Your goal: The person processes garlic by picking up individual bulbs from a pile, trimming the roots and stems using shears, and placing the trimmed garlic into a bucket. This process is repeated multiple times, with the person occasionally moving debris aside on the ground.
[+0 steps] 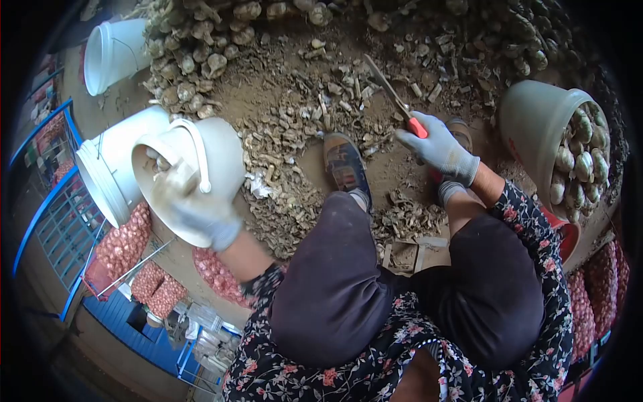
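Pale grey gloves covered both hands. The right hand [439,144] had its fingers closed round the red handle of a cutter [418,126], whose long blade [387,84] pointed forward and to the left, above the dirt floor. The left hand [204,220] was a blur at the mouth of a tilted white bucket [224,154]; whether its fingers were spread, pinched or holding something, I cannot tell. A few pale garlic bulbs [161,162] lay inside that bucket, near the blurred glove, and its carrying handle [203,161] stood up beside the opening.

The lean of the bucket looked like a risk: a knock from the moving left hand might roll it and spill the bulbs. The carrying handle might also snag the glove or wrist. The bare blade seemed the sharper danger, since a careless swing back toward the body could cut the left hand or a leg. A slack grip through the glove could let the cutter drop near the shoe [345,164].

Farther out, dry stems and peelings [278,144] littered the ground around the shoe, loose enough that a foot might slip on them. At the right, a second tilted bucket [536,127] held many bulbs [585,164] close to its rim, which a bump could send tumbling. Ahead rose a heap of garlic [201,53], and its loose edge might slide.
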`<state>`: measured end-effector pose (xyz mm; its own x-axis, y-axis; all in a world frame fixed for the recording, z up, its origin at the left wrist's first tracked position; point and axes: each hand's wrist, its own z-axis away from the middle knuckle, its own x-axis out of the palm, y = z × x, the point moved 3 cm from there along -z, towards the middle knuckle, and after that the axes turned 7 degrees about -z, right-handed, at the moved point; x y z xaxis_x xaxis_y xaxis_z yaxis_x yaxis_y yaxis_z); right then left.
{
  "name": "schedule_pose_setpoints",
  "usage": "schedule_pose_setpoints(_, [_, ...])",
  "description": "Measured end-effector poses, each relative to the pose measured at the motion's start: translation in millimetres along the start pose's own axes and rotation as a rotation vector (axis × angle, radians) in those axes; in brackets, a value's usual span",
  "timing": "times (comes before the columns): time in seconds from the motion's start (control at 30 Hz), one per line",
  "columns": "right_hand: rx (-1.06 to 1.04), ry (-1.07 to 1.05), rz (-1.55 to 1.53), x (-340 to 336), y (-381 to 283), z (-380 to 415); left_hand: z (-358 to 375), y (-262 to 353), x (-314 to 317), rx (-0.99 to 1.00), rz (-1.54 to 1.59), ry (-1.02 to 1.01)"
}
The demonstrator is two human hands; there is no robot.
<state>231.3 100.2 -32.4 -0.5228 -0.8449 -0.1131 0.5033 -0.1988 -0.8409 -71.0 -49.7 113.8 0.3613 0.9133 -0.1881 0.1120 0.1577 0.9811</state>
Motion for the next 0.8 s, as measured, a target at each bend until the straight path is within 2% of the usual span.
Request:
schedule_pose_setpoints(0.03, [0.143,-0.008,-0.099,-2.6,7.1,-0.1,-7.5,11.8,-26.7,0.093,-0.309,0.216])
schedule_pose_setpoints(0.07, [0.254,-0.018,-0.200,-5.1,5.8,1.2,-10.5,5.8,-23.1,0.105,-0.300,0.209])
schedule_pose_setpoints(0.2, [0.339,-0.053,-0.259,-5.8,6.1,-3.7,-20.0,-21.6,16.8,0.746,-1.279,-0.089])
schedule_pose_setpoints(0.23, [0.315,-0.051,-0.218,-6.2,4.5,-4.4,-22.2,-49.5,59.1,0.485,-0.894,-0.230])
schedule_pose_setpoints(0.27, [0.295,-0.051,-0.177,-7.0,5.1,-4.4,-17.7,-59.1,107.4,0.142,-0.799,-0.341])
schedule_pose_setpoints(0.3, [0.302,-0.052,-0.175,-8.7,9.2,-4.7,-22.8,-76.1,148.8,0.349,-0.967,-0.334])
schedule_pose_setpoints(0.33, [0.264,-0.021,-0.116,-10.9,13.6,-5.4,-37.3,-120.2,179.2,0.166,-0.782,-0.509])
schedule_pose_setpoints(0.37, [0.226,0.011,-0.056,-12.5,16.9,-6.3,-45.8,-153.2,209.5,0.324,-0.766,-0.469])
schedule_pose_setpoints(0.43, [0.260,0.005,-0.058,-13.7,23.2,-5.9,-55.6,-196.1,248.1,-0.191,-0.668,-0.506])
schedule_pose_setpoints(0.47, [0.280,0.006,-0.057,-16.0,24.0,-6.3,-56.1,-198.6,253.0,-0.191,-0.668,-0.511])
schedule_pose_setpoints(0.53, [0.231,0.037,-0.015,-21.5,16.6,-7.5,-54.9,-205.4,259.1,-0.316,-0.410,-0.462])
schedule_pose_setpoints(0.57, [0.184,0.056,0.027,-22.2,12.8,-6.8,-50.2,-206.2,251.6,-0.321,-0.413,-0.463])
schedule_pose_setpoints(0.63, [0.184,0.068,0.055,-25.9,11.5,-9.0,-31.1,-189.9,231.9,-0.263,-0.111,-0.734])
schedule_pose_setpoints(0.7, [0.189,0.011,0.237,-32.5,7.9,-11.8,-6.4,-150.5,207.4,-0.251,-0.179,-0.798])
schedule_pose_setpoints(0.77, [0.193,-0.001,0.223,-37.5,7.7,-14.3,6.1,-135.5,189.1,-0.234,-0.243,-0.856])
schedule_pose_setpoints(0.8, [0.183,-0.002,0.268,-38.4,7.2,-15.0,8.6,-129.5,181.8,0.065,-0.407,-0.869])
